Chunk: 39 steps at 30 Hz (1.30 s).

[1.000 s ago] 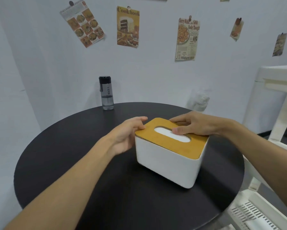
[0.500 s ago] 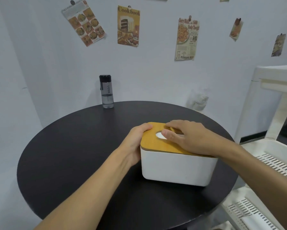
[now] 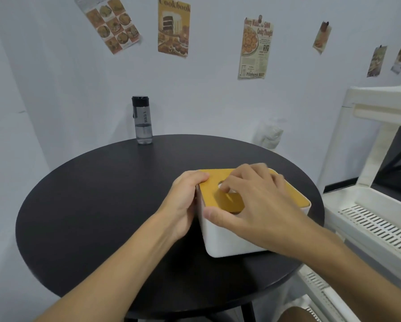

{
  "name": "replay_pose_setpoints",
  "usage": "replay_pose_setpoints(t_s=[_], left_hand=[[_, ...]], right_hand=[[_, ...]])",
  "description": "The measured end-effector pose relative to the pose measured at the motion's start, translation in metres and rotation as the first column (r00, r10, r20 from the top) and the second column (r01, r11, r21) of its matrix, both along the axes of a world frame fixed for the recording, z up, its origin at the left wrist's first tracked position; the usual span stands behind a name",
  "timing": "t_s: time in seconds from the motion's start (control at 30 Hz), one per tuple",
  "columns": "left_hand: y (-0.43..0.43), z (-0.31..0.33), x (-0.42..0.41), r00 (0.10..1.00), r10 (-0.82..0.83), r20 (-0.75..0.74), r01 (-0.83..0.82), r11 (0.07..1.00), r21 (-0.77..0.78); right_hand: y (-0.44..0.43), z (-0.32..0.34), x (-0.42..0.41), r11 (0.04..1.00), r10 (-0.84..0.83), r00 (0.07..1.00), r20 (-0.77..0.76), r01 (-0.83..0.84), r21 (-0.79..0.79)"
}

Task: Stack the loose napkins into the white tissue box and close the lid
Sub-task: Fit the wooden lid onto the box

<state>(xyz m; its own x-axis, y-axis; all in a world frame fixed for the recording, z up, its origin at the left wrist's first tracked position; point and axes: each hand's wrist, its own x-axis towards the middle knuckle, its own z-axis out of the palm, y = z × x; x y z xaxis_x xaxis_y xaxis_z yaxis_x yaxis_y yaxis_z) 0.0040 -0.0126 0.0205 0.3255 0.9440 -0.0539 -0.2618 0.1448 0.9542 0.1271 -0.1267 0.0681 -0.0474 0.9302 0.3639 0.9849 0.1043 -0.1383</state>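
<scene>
Both grips are on the box, only the head view to go by. The white tissue box [image 3: 227,238] stands on the round black counter [image 3: 102,194], around 4 o'clock on the top and near the rim. Its wooden lid [image 3: 294,197] is on and looks flat.

The left grip [image 3: 185,201] is at the box's 9 o'clock end. Its fingers are curled round that end with the tips hooked over the lid's edge, so it's got hold of the box.

The right grip [image 3: 255,205] lies on top of the lid, fingers spread and only loosely bent. The tips are by the slot [image 3: 221,185] and the thumb is against the near wall just under the lid, so it's resting there, not clamped on anything. It's a bit blurry though.

A water bottle [image 3: 142,120] stands upright at the counter's 11 o'clock edge, well apart from the box. There are posters [image 3: 173,26] on the wall behind and a white shelf rack [image 3: 369,205] off at 3 o'clock.
</scene>
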Motion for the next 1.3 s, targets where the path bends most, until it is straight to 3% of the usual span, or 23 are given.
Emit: replay_pose_setpoints(t_s=[0.2,0.47,0.6,0.73,0.8,0.97,1.07,1.13,1.3], left_hand=[[-0.008,-0.006,-0.002,1.000,-0.025,0.005,0.025,0.996,0.090],[-0.016,-0.011,-0.007,0.991,-0.122,-0.053,0.129,0.976,0.178],[-0.017,-0.007,-0.010,0.972,-0.212,-0.104,0.231,0.946,0.228],[-0.005,-0.001,-0.013,0.933,-0.302,-0.195,0.347,0.900,0.264],[0.000,0.002,-0.009,0.911,-0.351,-0.216,0.401,0.876,0.269],[0.006,0.000,0.004,0.886,-0.406,-0.225,0.458,0.843,0.282],[0.007,-0.005,0.010,0.898,-0.390,-0.206,0.437,0.851,0.291],[0.006,-0.007,0.012,0.898,-0.394,-0.196,0.437,0.852,0.289],[0.001,-0.010,0.016,0.893,-0.416,-0.174,0.450,0.842,0.296]], right_hand=[[-0.010,-0.023,0.016,0.999,0.044,0.950,-0.308,-0.034,0.040],[-0.005,-0.058,0.020,0.927,0.120,0.884,-0.451,0.063,0.371],[-0.008,-0.055,0.022,0.930,0.135,0.895,-0.425,0.033,0.366],[-0.011,-0.041,0.039,0.974,0.137,0.934,-0.329,-0.067,0.215],[-0.011,-0.039,0.046,0.971,0.167,0.923,-0.345,-0.094,0.219],[-0.008,-0.053,0.051,0.918,0.238,0.837,-0.492,-0.029,0.395],[-0.004,-0.072,0.047,0.902,0.208,0.672,-0.711,0.150,0.405],[-0.002,-0.080,0.044,0.912,0.222,0.564,-0.795,0.168,0.374],[0.003,-0.084,0.042,0.890,0.265,0.532,-0.804,0.185,0.416]])
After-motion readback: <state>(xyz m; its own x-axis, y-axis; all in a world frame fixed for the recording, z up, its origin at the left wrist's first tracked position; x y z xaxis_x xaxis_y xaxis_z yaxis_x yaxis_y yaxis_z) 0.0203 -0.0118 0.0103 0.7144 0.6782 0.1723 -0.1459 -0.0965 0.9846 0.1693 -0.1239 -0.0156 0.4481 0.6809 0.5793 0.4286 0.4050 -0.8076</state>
